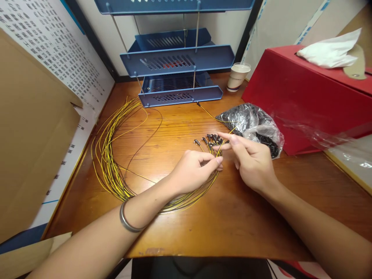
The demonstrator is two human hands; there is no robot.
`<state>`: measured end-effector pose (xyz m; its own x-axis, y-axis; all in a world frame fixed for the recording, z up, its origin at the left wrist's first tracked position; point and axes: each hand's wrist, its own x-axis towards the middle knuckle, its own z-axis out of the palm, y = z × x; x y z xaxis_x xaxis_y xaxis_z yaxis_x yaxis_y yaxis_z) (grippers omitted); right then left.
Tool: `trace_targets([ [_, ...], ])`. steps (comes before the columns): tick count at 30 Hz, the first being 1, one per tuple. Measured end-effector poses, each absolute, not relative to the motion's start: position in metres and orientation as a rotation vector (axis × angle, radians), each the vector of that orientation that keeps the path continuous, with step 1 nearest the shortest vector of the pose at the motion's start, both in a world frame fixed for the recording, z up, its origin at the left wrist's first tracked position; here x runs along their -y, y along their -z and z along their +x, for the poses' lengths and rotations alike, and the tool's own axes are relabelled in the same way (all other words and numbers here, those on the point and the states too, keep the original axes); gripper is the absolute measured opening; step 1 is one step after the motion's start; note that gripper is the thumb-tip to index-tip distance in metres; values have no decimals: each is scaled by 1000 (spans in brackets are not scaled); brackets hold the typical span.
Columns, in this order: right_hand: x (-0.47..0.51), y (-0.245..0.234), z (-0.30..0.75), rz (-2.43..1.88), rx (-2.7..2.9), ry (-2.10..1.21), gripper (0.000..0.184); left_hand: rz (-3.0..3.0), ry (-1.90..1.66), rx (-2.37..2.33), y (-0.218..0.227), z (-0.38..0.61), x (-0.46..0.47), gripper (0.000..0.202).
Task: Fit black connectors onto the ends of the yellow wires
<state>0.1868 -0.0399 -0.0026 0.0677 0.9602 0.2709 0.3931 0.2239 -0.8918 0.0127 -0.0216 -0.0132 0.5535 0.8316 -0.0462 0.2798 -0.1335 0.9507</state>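
Observation:
A bundle of thin yellow cables (pixel 110 170) loops across the wooden desk (pixel 186 224), its ends fitted with small dark connectors (pixel 210 139) gathered near the middle. My left hand (pixel 193 170) is closed around the gathered cable ends just below the connectors. My right hand (pixel 251 161) pinches one yellow cable near its connector, thumb and forefinger together. A single yellow cable (pixel 213 116) runs from my right hand back toward the blue trays.
A clear bag of small black parts (pixel 255 124) lies right of my hands. Stacked blue letter trays (pixel 177 66) stand at the back, a paper cup (pixel 237 76) beside them. A red box (pixel 308 97) with tissue fills the right; cardboard (pixel 31 147) leans at left.

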Motion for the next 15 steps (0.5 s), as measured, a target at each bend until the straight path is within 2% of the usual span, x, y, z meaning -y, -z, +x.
trace_targets([
  [4, 40, -3, 190, -1346, 1593, -643, 50, 1679, -603, -942, 14, 13, 21, 40],
  [11, 41, -5, 190, -1252, 1747, -625, 38, 1630, -606, -938, 14, 13, 21, 38],
  [15, 40, 0, 191, -1325, 1543, -520, 29, 1679, -595, -940, 12, 13, 21, 39],
])
